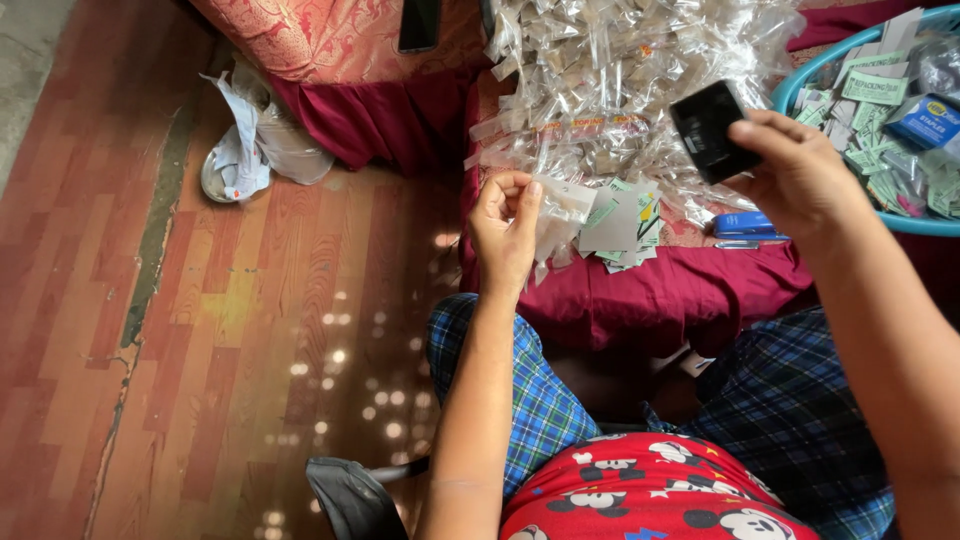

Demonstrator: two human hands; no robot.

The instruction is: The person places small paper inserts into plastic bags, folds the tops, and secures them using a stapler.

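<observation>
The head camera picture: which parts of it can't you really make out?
- Small black object in the right hand: its kind is unclear; fingers cover one end.
- Contents of the clear packets: too small, lost in glare.
- Blue basket: cut off by the right edge.
- Left hand: pinches one clear packet, contents unreadable.

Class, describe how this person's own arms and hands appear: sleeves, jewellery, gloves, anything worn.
Both forearms are bare, with no sleeves showing. The left hand and right hand wear no gloves; no rings, watch or bracelets are visible. Fingernails look short and unpainted.
</observation>
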